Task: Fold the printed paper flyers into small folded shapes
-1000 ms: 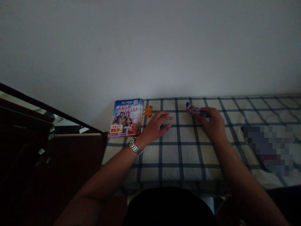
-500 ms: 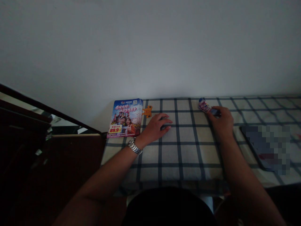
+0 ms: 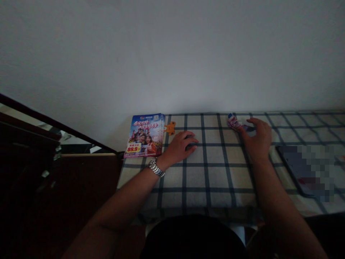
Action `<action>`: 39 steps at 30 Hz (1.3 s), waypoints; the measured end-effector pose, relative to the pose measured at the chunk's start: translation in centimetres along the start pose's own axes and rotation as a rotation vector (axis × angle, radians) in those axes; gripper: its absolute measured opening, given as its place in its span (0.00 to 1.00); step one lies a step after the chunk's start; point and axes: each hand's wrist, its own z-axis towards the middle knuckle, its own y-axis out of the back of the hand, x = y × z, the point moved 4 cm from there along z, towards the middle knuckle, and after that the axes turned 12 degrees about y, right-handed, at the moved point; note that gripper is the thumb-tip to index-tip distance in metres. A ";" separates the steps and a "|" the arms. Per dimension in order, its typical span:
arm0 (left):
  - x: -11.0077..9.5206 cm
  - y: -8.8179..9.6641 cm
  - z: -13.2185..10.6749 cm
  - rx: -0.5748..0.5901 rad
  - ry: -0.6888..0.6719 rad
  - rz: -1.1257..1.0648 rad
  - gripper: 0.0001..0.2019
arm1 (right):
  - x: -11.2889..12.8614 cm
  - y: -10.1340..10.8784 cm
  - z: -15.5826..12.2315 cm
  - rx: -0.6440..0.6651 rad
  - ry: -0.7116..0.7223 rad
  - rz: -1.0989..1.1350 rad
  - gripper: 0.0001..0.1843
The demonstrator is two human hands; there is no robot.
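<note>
A crumpled piece of colourful printed paper (image 3: 233, 121) lies on the checked cloth near the wall. Just right of it is my right hand (image 3: 258, 140), thumb and fingers spread apart; the thumb tip is close to the paper, and whether they touch I cannot tell. My left hand (image 3: 182, 147) rests on the cloth with loosely bent fingers, apart and holding nothing. Beside its wrist, to the left, sits a stack of printed flyers (image 3: 145, 135) showing 89.9. An orange bear-shaped piece (image 3: 169, 128) lies between the stack and my left hand.
The blue-and-white checked cloth (image 3: 194, 178) covers the table, which meets a pale wall (image 3: 188, 61). A dark-edged flat item (image 3: 293, 172), partly blurred out, lies right of my right forearm. Left of the table is a dark rail (image 3: 54, 122) above a dark red-brown surface.
My right hand has opened and drawn slightly right, away from the crumpled paper it was holding. The left hand has hardly moved.
</note>
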 end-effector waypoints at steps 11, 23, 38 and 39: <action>-0.2 0.0 0.0 0.003 0.009 0.020 0.10 | 6.5 -2.8 -1.2 0.422 0.388 0.386 0.22; -0.9 0.2 0.1 0.024 0.028 0.078 0.10 | 6.9 -4.6 -2.5 0.553 0.431 0.370 0.22; 1.2 9.8 -7.1 -0.087 0.121 0.091 0.12 | 6.3 -4.8 -2.5 0.560 0.401 0.390 0.21; 1.9 10.5 -7.8 -0.105 0.155 0.100 0.12 | 6.3 -4.9 -2.5 0.558 0.401 0.389 0.21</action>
